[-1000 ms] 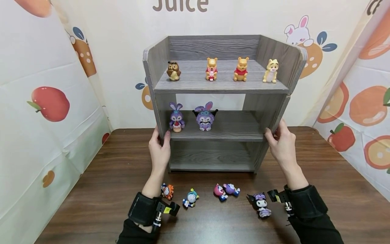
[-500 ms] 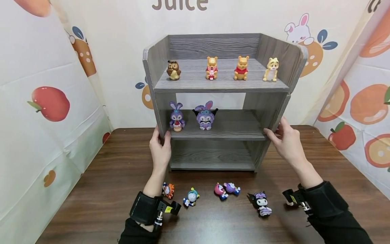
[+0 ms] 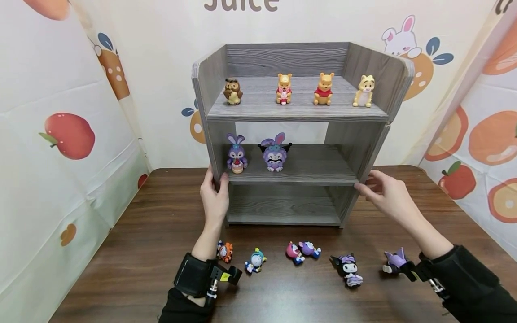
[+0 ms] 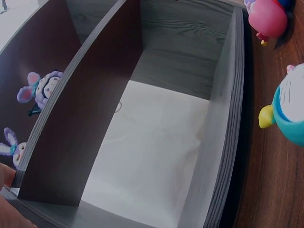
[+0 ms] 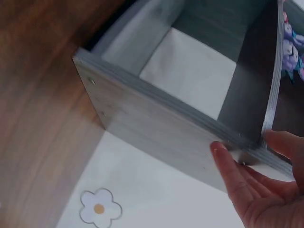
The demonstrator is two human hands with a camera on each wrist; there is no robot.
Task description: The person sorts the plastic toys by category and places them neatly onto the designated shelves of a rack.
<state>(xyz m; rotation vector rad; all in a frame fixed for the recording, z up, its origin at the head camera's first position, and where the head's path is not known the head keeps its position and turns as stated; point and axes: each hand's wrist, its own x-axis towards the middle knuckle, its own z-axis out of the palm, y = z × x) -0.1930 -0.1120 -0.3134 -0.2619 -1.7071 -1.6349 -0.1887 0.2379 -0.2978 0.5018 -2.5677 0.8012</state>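
Note:
A grey wood-grain shelf (image 3: 288, 183) with three levels stands upright on the table. My left hand (image 3: 214, 199) grips its left side panel near the middle board, thumb at the front edge. On the right side panel, my right hand (image 3: 387, 195) has its thumb at the front edge and its fingers on the outer face (image 5: 161, 128). An owl figurine (image 3: 233, 92), two yellow bear figurines (image 3: 284, 89) and a pale yellow animal figurine (image 3: 364, 91) sit on the top level. Two purple rabbit figurines (image 3: 236, 154) occupy the middle level's left half.
Several small figurines lie on the brown table (image 3: 133, 269) before the shelf: an orange one (image 3: 225, 252), a blue-teal one (image 3: 256, 261), a pink one (image 3: 294, 253), a purple one (image 3: 310, 249), a black-hooded one (image 3: 350, 270) and another purple one (image 3: 396, 260). A printed cloth (image 3: 161, 89) hangs behind.
My right forearm has swung outward to the right, uncovering a purple figurine, and its hand sits slightly lower on the panel. The left hand keeps its grip; the view shifts slightly.

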